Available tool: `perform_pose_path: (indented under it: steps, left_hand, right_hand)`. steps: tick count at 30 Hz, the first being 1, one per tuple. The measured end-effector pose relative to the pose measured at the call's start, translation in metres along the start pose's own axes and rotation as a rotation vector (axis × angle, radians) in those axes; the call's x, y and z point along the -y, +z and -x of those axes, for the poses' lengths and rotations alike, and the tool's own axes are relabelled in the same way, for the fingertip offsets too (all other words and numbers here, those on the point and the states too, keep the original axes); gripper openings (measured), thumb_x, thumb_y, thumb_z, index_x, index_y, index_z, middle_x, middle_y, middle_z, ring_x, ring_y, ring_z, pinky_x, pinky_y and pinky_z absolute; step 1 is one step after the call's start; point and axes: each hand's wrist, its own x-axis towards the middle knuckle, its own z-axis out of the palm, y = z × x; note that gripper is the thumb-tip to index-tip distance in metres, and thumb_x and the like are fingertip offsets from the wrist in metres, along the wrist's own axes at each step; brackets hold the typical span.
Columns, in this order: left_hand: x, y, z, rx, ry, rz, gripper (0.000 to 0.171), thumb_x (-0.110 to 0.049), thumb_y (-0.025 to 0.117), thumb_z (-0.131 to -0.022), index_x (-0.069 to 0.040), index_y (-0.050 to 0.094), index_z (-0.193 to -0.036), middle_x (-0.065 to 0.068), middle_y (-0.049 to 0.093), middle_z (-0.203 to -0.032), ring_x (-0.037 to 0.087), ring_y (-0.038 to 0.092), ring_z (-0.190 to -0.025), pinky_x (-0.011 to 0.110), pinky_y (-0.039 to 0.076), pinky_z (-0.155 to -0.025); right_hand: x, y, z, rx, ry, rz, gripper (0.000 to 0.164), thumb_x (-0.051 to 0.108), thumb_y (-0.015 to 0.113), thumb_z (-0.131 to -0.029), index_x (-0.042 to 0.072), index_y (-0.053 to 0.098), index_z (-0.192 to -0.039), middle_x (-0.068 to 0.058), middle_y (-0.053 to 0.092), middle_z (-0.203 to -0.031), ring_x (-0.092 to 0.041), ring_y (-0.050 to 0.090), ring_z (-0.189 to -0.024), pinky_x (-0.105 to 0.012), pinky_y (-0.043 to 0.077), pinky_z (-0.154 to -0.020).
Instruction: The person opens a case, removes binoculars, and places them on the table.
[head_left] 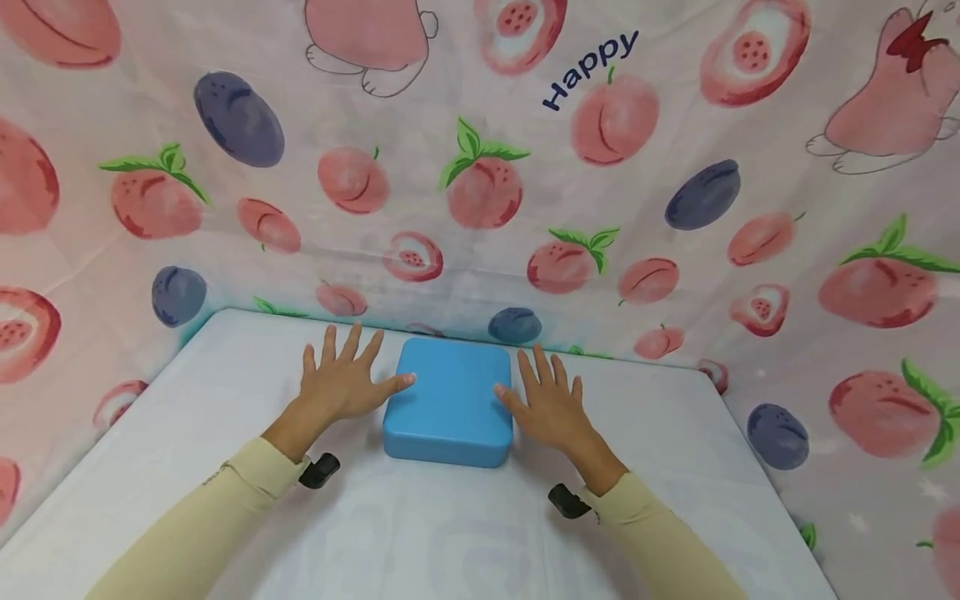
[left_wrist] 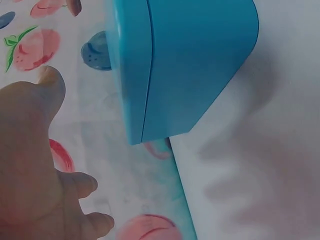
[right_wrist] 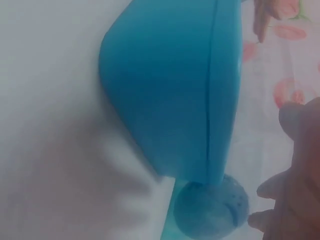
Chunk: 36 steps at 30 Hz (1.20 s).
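Box rests on the table; left hand and right hand hover beside it, fingers spread wide, seemingly lining up; gripping would call for lowering and closing inward.

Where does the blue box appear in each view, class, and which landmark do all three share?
Head: the blue box, just below centre, between left hand and right hand.
Left wrist: top middle, cut off by the upper edge.
Right wrist: upper middle, also cut off.
Shared landmark: the white tabletop.
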Motion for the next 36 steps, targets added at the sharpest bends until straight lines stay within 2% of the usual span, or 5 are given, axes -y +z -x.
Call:
perform_pose_path:
  steps: [9, 17, 25, 31, 36]
  left_hand:
    - [-0.006, 0.008, -0.009, 0.070, 0.011, 0.170, 0.109, -0.079, 0.048, -0.094, -0.006, 0.015, -0.167, 0.027, 0.011, -0.174, 0.056, 0.003, -0.159, 0.077, 0.008, -0.125]
    - [-0.016, 0.012, -0.012, 0.120, -0.095, 0.512, 0.095, -0.057, 0.066, -0.097, 0.003, 0.030, -0.162, 0.029, 0.041, -0.162, 0.046, 0.048, -0.145, 0.061, 0.048, -0.114]
    - [-0.016, 0.023, -0.020, 0.031, -0.227, 0.598, 0.052, -0.026, 0.078, -0.094, 0.010, 0.062, -0.128, 0.025, 0.067, -0.123, 0.027, 0.067, -0.098, 0.031, 0.060, -0.075]
    - [-0.019, 0.027, -0.026, 0.020, -0.292, 0.623, 0.033, -0.020, 0.082, -0.091, 0.006, 0.067, -0.105, 0.014, 0.066, -0.097, 0.020, 0.062, -0.080, 0.025, 0.051, -0.061]
    - [-0.021, 0.024, -0.030, 0.024, -0.328, 0.668, 0.032, -0.018, 0.082, -0.090, 0.006, 0.065, -0.103, 0.012, 0.063, -0.093, 0.020, 0.061, -0.077, 0.027, 0.053, -0.061]
  right_hand:
    - [-0.001, 0.008, -0.010, 0.079, -0.009, -0.343, 0.077, 0.050, 0.040, -0.111, 0.004, 0.014, -0.167, -0.024, 0.006, -0.175, -0.050, 0.005, -0.161, -0.075, 0.011, -0.126]
    - [0.010, 0.013, -0.011, 0.070, 0.228, -0.806, 0.068, 0.038, 0.050, -0.110, 0.010, 0.025, -0.166, -0.017, 0.027, -0.172, -0.045, 0.031, -0.157, -0.063, 0.035, -0.123]
    - [0.021, 0.016, -0.018, -0.042, 0.381, -0.727, 0.049, 0.015, 0.071, -0.097, -0.002, 0.056, -0.140, -0.025, 0.063, -0.132, -0.035, 0.068, -0.108, -0.047, 0.062, -0.092]
    - [0.022, 0.013, -0.024, -0.066, 0.454, -0.685, 0.026, 0.011, 0.079, -0.089, -0.004, 0.062, -0.101, -0.013, 0.061, -0.091, -0.025, 0.059, -0.077, -0.035, 0.053, -0.068]
    - [0.019, 0.009, -0.029, -0.038, 0.472, -0.730, 0.035, 0.010, 0.081, -0.088, -0.008, 0.059, -0.109, -0.012, 0.057, -0.091, -0.024, 0.059, -0.076, -0.033, 0.054, -0.064]
